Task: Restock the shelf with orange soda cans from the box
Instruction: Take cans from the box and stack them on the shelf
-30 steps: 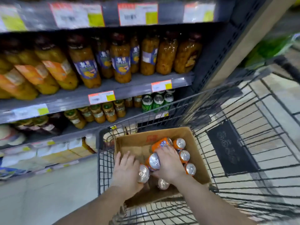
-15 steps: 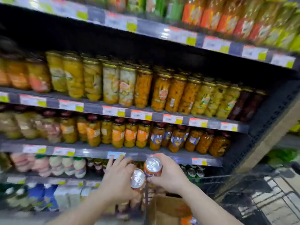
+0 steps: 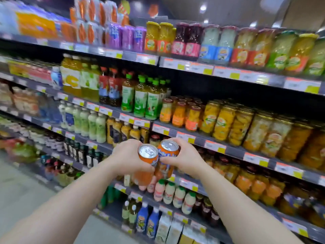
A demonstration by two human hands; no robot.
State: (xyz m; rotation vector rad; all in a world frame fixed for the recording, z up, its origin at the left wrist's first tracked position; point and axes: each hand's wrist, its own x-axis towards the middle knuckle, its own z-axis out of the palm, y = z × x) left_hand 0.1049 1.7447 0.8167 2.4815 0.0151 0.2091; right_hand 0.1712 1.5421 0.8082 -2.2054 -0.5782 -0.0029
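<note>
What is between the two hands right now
In the head view, two orange soda cans: the left hand holds the left can, the right hand holds the right can, their sides close together or touching.

Both hands are full: the left hand (image 3: 129,160) grips one can (image 3: 147,156), the right hand (image 3: 182,160) another can (image 3: 168,152), and the two cans touch side by side. Straight ahead the shelf (image 3: 233,152) is packed to its front edge with fruit jars (image 3: 223,122), leaving no slot between them. Green-capped bottles (image 3: 140,101) crowd the level above just as tightly. Open room shows only as the dark band over the jars (under the next shelf up), and on the aisle floor (image 3: 19,189) to the left.
</note>
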